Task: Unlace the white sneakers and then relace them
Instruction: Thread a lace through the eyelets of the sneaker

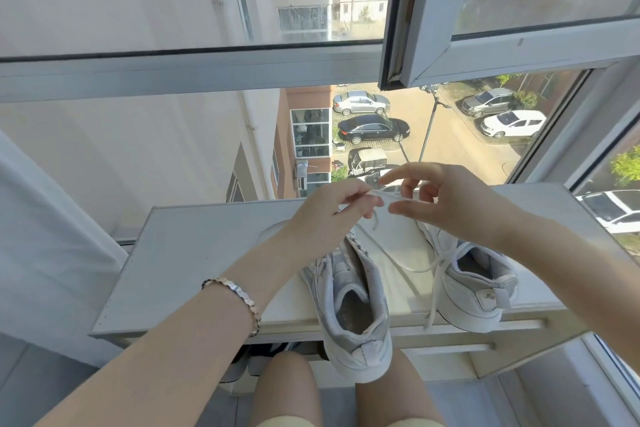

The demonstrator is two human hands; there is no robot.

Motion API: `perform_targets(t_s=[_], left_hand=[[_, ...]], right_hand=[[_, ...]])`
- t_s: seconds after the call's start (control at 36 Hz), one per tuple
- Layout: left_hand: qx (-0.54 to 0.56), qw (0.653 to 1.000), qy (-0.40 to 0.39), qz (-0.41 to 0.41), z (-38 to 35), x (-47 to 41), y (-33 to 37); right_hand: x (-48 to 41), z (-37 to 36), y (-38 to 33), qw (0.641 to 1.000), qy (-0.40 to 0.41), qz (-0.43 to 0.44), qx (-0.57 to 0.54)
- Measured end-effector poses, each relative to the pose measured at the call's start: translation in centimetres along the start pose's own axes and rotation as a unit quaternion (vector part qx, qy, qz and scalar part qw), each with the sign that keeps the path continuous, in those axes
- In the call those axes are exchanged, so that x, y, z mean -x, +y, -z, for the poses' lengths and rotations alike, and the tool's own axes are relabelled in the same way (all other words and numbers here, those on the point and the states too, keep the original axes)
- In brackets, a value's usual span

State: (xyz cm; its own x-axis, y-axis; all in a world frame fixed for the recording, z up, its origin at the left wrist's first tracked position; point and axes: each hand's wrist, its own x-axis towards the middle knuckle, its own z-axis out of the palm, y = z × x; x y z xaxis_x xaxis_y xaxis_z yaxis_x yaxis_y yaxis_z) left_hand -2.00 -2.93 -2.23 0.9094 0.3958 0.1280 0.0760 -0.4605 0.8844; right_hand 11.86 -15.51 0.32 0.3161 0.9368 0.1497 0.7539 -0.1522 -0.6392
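While we are sitting at the white table (194,253) by the window, we are holding a white lace (389,196) up in the air above the two sneakers, probably so that it hangs free and does not tangle with them. Our left hand (332,215) is pinching the lace between thumb and fingertips, with a short tail dangling below the pinch. Our right hand (446,201) is meeting it from the other side, its forefinger and thumb standing apart around the lace; whether its curled fingers behind are actually gripping, we cannot tell. The nearer sneaker (356,315) is lying between our arms with its heel hanging over the table edge and its opening facing us, which is keeping its eyelets within easy reach. The other sneaker (474,291) is sitting to the right under our right wrist, its loosened laces (437,274) trailing over the table edge. We are judging that unlacing is well along on both, though we cannot tell which sneaker this lace belongs to.
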Motion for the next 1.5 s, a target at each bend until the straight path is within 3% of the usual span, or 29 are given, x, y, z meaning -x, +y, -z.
perform_targets(t_s=[0.11, 0.31, 0.47, 0.61, 0.72, 0.81, 0.89, 1.08, 1.25, 1.39, 1.5], left_hand=[[-0.004, 0.999, -0.007, -0.032, 0.3, -0.1, 1.6], [-0.032, 0.999, 0.020, -0.018, 0.5, -0.3, 1.0], [-0.004, 0.998, 0.047, -0.043, 0.3, -0.5, 0.6], [-0.017, 0.996, 0.065, -0.063, 0.1, -0.6, 0.6], [-0.032, 0.996, 0.071, -0.053, 0.0, -0.6, 0.8], [-0.056, 0.992, 0.110, -0.023, 0.0, -0.8, 0.0], [-0.102, 0.981, 0.158, 0.045, 0.5, -1.2, -1.6], [-0.319, 0.887, 0.245, 0.226, 2.6, -1.9, -6.4], [-0.197, 0.886, 0.287, 0.307, 3.7, -3.7, -7.6], [-0.086, 0.901, 0.343, 0.253, 3.4, -5.1, -6.9], [-0.045, 0.949, 0.241, 0.200, 1.7, -5.3, -5.4]], right_hand=[[0.1, -0.3, -0.1, 0.997, 0.056, 0.049, 0.003], [0.6, -0.1, 0.1, 0.984, 0.148, 0.098, 0.018], [0.5, 0.3, 0.2, 0.968, 0.158, 0.173, 0.093], [0.4, -0.1, 0.6, 0.960, 0.167, 0.185, 0.132], [0.3, -0.7, 0.9, 0.963, 0.162, 0.140, 0.161], [0.3, -1.0, 0.2, 0.996, 0.058, 0.051, 0.050], [0.7, -1.1, -0.2, 0.996, -0.042, -0.018, -0.079], [2.0, -0.5, 0.0, 0.944, -0.064, -0.070, -0.316], [2.6, 0.6, 0.2, 0.958, -0.055, -0.144, -0.242], [2.3, 0.4, 1.5, 0.948, -0.063, -0.300, -0.089], [2.2, 0.0, 1.0, 0.931, -0.046, -0.321, -0.170]])
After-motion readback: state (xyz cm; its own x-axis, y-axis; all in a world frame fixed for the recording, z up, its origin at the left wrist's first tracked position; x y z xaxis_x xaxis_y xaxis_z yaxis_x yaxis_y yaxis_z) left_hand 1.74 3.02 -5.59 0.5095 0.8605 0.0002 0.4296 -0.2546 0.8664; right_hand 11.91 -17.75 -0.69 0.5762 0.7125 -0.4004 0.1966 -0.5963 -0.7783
